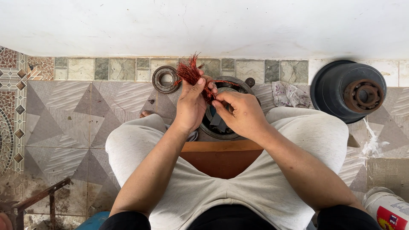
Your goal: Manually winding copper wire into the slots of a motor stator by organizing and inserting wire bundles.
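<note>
I look straight down at my own lap as I sit on a low wooden seat (pixel 221 158), knees apart in pale grey trousers. My left hand (pixel 191 104) is closed around a bunch of red copper wire (pixel 190 70), whose frayed ends fan up and away from me. My right hand (pixel 241 113) pinches narrow, thumb against forefinger, on a strand that runs from the bunch; the pinch is small in this view, so I think it is one strand, not several. Both hands hover over a round metal motor core (pixel 221 111) that stands on the tiled floor (pixel 68 119) between my knees, and the wire leads down into it.

On the far side, just left of the bunch, a rusty ring-shaped bearing (pixel 165 79) lies flat. Far right, a black dome-shaped cover (pixel 341 85) with a rusted hub sits on the floor, with a crumpled rag (pixel 289 94) between it and the core. A white jar (pixel 387 208) stands near right, and a rusty metal frame (pixel 38 199) lies near left.

My judgement of the risks: the cut wire ends are sharp and could prick a fingertip if the bunch slips. A hard tug could snap the strand, or tip the core, which nothing seems to brace.
</note>
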